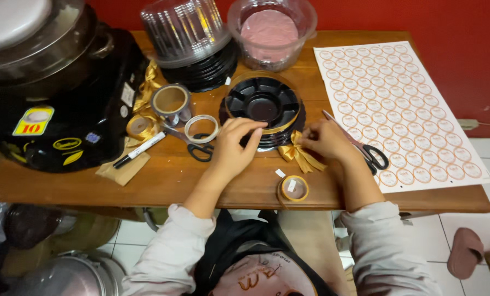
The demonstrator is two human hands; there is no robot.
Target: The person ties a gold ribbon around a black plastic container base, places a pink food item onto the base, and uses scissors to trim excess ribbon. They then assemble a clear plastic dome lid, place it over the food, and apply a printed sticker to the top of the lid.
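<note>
Wooden table (201, 186), sticker sheet (398, 104), scissors (198, 143), tape rolls (201, 129)

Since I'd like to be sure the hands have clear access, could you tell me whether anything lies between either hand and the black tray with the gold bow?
Nothing visible does. The left hand rests directly on the rim of the black tray, and the right hand touches the gold bow at its front edge.

It looked like a home packaging corner. Around the wooden table (162, 178) stood stacked plastic cake containers (193, 44), a sticker sheet (398, 109) and big steel pots (36, 38) against a red wall (464, 33).
</note>
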